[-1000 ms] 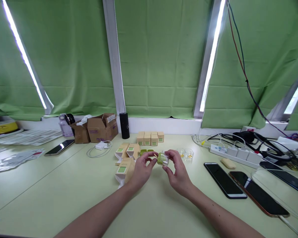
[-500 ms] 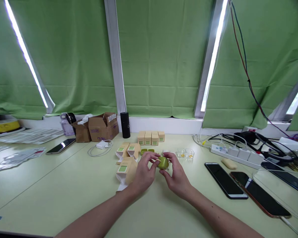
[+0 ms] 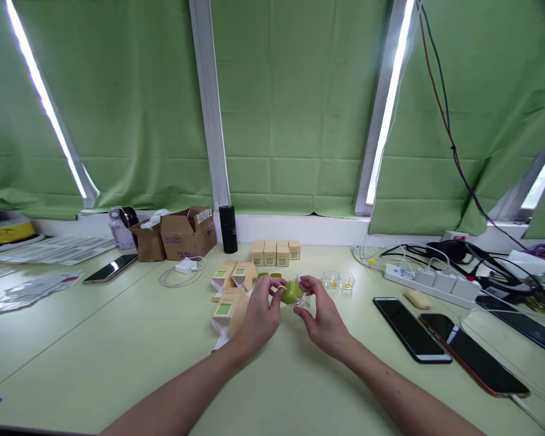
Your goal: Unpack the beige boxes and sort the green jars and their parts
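My left hand [image 3: 264, 309] pinches a small glossy green rounded piece [image 3: 292, 293] between thumb and fingertips. My right hand [image 3: 323, 315] curls around a small clear cup [image 3: 305, 299], which sits at the right side of the green piece. Fingers hide part of both, and I cannot tell whether they touch. Just beyond my left fingertips lie more green pieces [image 3: 276, 275], partly covered by the hand. Two clear cups [image 3: 346, 282] with gold-coloured bits inside stand beyond my right hand. Opened kraft boxes [image 3: 231, 309] with green labels lie left of my left hand.
Several closed kraft boxes [image 3: 270, 253] stand in a group at the back, right of a black cylinder [image 3: 227, 229]. Phones [image 3: 411, 330], a power strip [image 3: 431, 284] and tangled cables occupy the right. A cardboard carton [image 3: 188, 233] and white charger [image 3: 187, 265] are at left.
The green piece has shifted left and tilted in my left hand. More of the clear cup now shows by my right fingers, with a wider gap between the hands.
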Demonstrator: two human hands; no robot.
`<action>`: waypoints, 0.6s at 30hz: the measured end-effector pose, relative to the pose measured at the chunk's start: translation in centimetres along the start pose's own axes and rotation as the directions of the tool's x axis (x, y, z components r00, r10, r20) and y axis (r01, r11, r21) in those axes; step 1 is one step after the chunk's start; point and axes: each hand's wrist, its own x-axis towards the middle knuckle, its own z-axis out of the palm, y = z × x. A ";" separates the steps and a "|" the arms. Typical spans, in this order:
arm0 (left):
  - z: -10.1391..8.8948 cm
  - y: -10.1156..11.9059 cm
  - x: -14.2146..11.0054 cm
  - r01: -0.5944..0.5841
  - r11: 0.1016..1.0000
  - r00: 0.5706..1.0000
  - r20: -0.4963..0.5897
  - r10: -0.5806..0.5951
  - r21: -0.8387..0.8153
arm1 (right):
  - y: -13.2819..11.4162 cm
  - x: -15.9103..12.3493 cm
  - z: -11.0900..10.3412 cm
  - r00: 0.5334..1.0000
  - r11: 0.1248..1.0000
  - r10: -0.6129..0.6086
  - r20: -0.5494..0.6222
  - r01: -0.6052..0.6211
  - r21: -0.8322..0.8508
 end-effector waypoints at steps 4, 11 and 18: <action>-0.1 -0.2 0.7 0.071 0.980 0.993 -0.077 -0.087 -0.188 | 0.4 0.2 -0.4 0.999 1.000 0.009 -0.033 -0.010 -0.003; 0.1 -0.6 1.5 0.191 0.879 0.954 -0.128 -0.271 -0.437 | 0.0 0.8 -1.6 0.999 0.993 -0.038 -0.015 0.036 -0.115; 0.2 -0.4 1.5 0.205 0.857 0.951 -0.110 -0.288 -0.472 | 0.9 3.5 -6.8 0.986 0.894 -0.167 0.012 0.157 -0.419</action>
